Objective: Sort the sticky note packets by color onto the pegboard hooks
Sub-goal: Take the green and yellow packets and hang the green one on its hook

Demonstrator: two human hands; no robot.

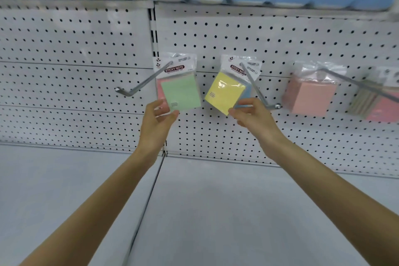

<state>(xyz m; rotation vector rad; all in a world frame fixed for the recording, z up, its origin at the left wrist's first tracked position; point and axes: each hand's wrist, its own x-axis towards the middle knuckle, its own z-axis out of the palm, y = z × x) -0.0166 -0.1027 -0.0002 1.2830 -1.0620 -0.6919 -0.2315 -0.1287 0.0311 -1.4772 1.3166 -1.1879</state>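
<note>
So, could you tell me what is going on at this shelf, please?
A person is sorting sticky note packets on a white pegboard. The left hand pinches the bottom of a green-fronted packet hanging on one hook; the right hand pinches the bottom corner of a yellow-fronted packet on the next hook. Pink packets hang further right.

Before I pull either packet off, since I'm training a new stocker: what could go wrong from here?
1. The yellow packet, pinched at its lower corner by the right hand, hangs tilted on its hook; a sideways tug might tear its header.
2. A blue packet sits behind it, and a pink packet behind the green packet that the left hand holds; either could slide off too.
</note>
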